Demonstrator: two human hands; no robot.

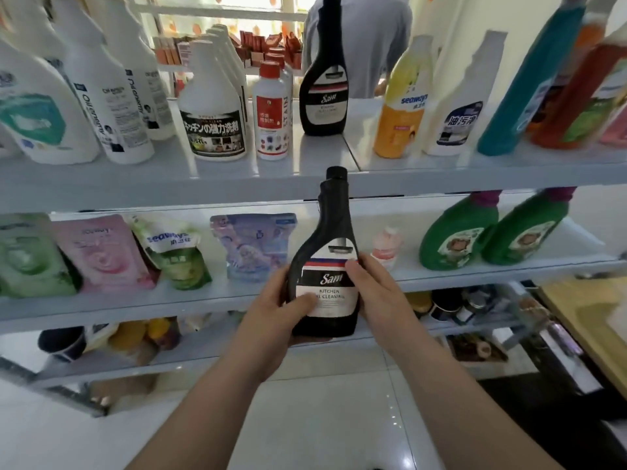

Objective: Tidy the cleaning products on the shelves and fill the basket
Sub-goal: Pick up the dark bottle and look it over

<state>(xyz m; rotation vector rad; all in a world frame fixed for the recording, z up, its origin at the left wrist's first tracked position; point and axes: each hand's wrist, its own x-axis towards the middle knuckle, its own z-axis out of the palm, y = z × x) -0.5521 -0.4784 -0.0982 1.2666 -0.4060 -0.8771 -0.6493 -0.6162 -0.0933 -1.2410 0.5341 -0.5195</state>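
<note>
Now the black bottle [325, 252] stands upright in mid-air, held in both hands in front of the shelving. Its cap is level with the front edge of the top shelf [169, 184]. The left grip [271, 317] cups the bottle's base and left side, with the thumb laid across the white label. The right grip [376, 293] is curled round its right side, a fingertip on the label's upper edge. Both are closed on the bottle.

Straight above it on the top shelf stands a matching black bottle [325, 96], and up and to the left a red-capped white bottle [273, 110]. Behind it are a purple pouch [254, 245] and a small pink bottle [386, 245].

If it is meant for the twin's side, lifting it straight up would likely knock the cap on the shelf edge. Set down carelessly, it could topple either tall, narrow neighbour. The smooth label under the thumb might also slip.
</note>
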